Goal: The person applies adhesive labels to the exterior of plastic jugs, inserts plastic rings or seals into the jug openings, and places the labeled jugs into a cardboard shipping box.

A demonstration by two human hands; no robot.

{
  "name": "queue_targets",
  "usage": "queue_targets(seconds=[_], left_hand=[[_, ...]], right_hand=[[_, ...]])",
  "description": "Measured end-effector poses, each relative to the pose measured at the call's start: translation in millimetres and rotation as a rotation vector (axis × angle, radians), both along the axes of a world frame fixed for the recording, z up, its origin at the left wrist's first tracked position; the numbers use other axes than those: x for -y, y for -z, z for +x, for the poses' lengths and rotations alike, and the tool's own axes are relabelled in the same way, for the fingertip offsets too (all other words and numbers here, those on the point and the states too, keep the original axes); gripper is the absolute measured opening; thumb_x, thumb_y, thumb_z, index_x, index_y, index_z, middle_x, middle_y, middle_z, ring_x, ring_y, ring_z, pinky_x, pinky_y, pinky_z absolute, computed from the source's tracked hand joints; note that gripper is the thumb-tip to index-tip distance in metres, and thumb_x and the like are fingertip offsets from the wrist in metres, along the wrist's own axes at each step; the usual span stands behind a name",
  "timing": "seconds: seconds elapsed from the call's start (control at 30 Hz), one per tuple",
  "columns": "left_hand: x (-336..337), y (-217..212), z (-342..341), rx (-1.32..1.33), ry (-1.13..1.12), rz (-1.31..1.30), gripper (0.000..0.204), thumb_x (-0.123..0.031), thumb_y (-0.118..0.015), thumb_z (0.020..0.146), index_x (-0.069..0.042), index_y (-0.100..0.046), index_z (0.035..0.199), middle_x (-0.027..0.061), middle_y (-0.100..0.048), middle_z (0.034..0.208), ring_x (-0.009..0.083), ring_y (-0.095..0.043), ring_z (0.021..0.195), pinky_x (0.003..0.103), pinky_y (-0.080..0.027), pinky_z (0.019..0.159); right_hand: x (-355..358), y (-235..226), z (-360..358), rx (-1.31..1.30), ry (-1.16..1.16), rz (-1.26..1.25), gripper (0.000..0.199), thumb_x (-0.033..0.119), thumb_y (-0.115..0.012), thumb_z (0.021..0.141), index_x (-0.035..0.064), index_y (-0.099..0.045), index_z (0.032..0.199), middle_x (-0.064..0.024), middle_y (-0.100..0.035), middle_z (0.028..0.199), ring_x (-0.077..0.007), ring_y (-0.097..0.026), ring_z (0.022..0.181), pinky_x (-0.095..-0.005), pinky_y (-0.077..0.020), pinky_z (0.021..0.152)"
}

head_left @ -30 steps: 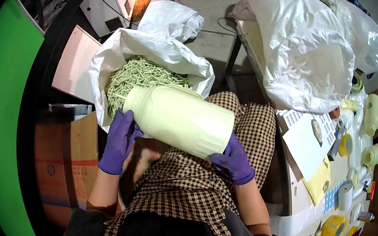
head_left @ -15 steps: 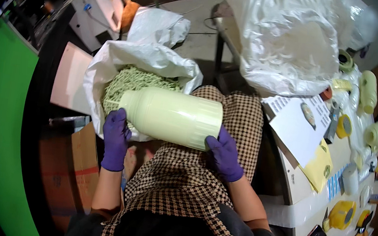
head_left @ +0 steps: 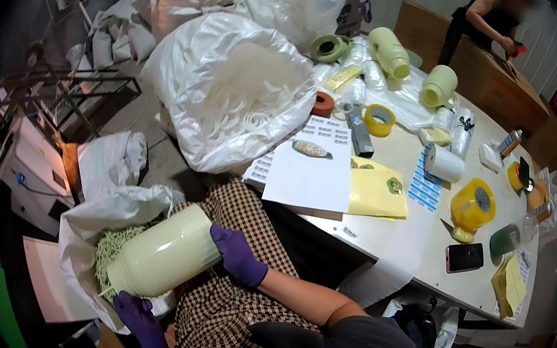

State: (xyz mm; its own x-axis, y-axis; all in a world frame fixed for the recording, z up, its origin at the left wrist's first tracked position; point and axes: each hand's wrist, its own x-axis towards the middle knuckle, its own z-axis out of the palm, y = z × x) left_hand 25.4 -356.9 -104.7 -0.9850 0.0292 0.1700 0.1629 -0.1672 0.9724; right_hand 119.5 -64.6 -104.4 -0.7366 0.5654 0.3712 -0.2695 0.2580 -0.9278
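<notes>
The jug (head_left: 166, 251) lies tilted over the sack (head_left: 76, 253) and checked cloth (head_left: 222, 311), right hand (head_left: 238, 257) fingers clamped on its wide end, left hand (head_left: 143, 322) finger closure at the neck indeterminable, and may drop if its smooth wall slips.

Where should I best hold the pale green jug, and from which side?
Likely at both ends of the jug: right hand on the wide base from the right, left hand at the narrower neck from the picture's lower edge. It slants across the view; its middle is broad and glossy, so one hand there might slip.
</notes>
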Motion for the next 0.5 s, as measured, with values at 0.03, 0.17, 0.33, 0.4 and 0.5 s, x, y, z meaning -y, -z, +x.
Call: queue_targets(seconds=[0.03,0.17,0.33,0.4,0.5], left_hand=[[-1.2,2.6,-2.7,-0.101,-0.002,-0.144,0.028,-0.038,-0.054,0.107,-0.011,-0.050,0.105,-0.0021,-0.050,0.082,0.0070,-0.046,0.069,0.024,-0.038,0.060],[-5.8,14.5,-17.5,-0.129,0.091,0.164,0.049,-0.046,-0.054,0.105,-0.005,-0.050,0.131,0.0112,-0.058,0.127,0.0198,-0.058,0.112,0.037,-0.049,0.093],[-15.1,3.4,-29.9,-0.140,0.892,0.674,0.079,-0.058,-0.054,0.099,-0.006,-0.035,0.156,0.0142,-0.043,0.158,0.0308,-0.046,0.142,0.048,-0.038,0.119],[-14.5,-19.7,-32.9,0.200,0.322,0.727,0.084,-0.065,-0.052,0.097,-0.008,-0.034,0.156,0.0134,-0.042,0.158,0.0313,-0.044,0.142,0.049,-0.037,0.119],[-7.8,-68.1,-35.3,0.140,0.082,0.505,0.075,-0.059,-0.047,0.102,-0.008,-0.034,0.156,0.0145,-0.044,0.155,0.0312,-0.049,0.138,0.049,-0.043,0.113]], right_hand=[[0.5,0.1,-0.4,0.070,-0.032,-0.141,0.041,0.033,-0.048,0.109,-0.0022,-0.066,0.097,-0.0079,-0.061,0.072,-0.0095,-0.050,0.071,-0.0321,-0.0482,0.068],[8.2,-1.8,3.7,0.044,-0.027,-0.118,0.048,0.038,-0.048,0.110,-0.0039,-0.067,0.097,-0.0092,-0.060,0.070,-0.0092,-0.049,0.072,-0.0330,-0.0485,0.067],[22.7,-6.5,2.7,0.084,-0.161,-0.462,0.043,0.032,-0.048,0.110,-0.0055,-0.068,0.102,-0.0014,-0.063,0.079,-0.0057,-0.052,0.079,-0.0298,-0.0490,0.069],[28.4,-10.7,-2.0,0.044,-0.235,-0.537,0.043,0.031,-0.048,0.110,-0.0062,-0.068,0.102,-0.0029,-0.066,0.079,-0.0064,-0.055,0.080,-0.0300,-0.0498,0.071],[28.2,-20.4,-2.5,0.056,-0.144,-0.163,0.034,0.026,-0.057,0.104,-0.0020,-0.066,0.120,-0.0126,-0.071,0.110,-0.0187,-0.067,0.095,-0.0318,-0.0544,0.085]])
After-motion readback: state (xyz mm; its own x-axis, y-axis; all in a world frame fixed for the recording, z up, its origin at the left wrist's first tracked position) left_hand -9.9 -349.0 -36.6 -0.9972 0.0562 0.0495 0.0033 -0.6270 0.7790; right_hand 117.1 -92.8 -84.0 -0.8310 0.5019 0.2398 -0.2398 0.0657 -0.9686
